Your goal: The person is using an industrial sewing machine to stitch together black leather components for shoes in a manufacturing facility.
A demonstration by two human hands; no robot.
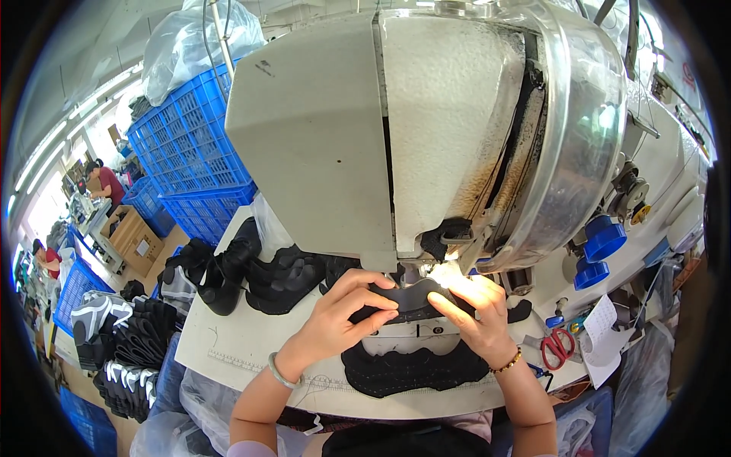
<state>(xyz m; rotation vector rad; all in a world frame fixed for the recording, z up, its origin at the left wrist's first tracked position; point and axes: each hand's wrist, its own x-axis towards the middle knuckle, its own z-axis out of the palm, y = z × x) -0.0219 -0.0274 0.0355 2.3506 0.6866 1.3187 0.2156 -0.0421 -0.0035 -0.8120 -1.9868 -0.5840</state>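
A curved black shoe-upper piece (pixel 413 299) lies under the head of a large pale sewing machine (pixel 312 129), at the lit needle area. My left hand (pixel 335 320) pinches its left end between thumb and fingers. At the other end, my right hand (pixel 481 318) grips the piece, one finger lying along its edge; bright lamp glare washes out some of these fingertips. The needle itself is hidden behind the fingers and the piece. Nearer to me, another wavy-edged black piece (pixel 415 373) rests flat on the white table (pixel 228 339), partly over a printed ruler strip.
Black shoe parts (pixel 282 282) are piled left of the machine. Blue crates (pixel 186 129) stand behind them. Red-handled scissors (pixel 557 349), a paper sheet (pixel 604 331) and blue thread-spool holders (pixel 604 240) are on the right. Stacked shoe pieces (pixel 129 343) sit lower left; two people work farther off.
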